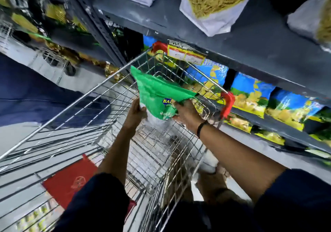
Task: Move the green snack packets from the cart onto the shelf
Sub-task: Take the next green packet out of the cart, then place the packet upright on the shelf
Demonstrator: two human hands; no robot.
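A green snack packet (157, 90) with a blue and yellow logo is held up over the wire cart (75, 104), near its far end. My left hand (135, 111) grips the packet's lower left edge. Its right side is pinched by my right hand (186, 113), which wears a dark wristband. The grey metal shelf (250, 56) runs along the right, just past the cart. The view is blurred. The cart's basket below the packet shows only wire mesh and a red flap (71, 179).
Blue and yellow snack bags (250, 95) fill the lower shelf on the right. White bags of yellow noodles (213, 4) stand on the shelf above. A yellow price label (186, 56) hangs on the shelf edge. Red corner guards (227, 104) cap the cart's far rim. Dark packets fill the left rack.
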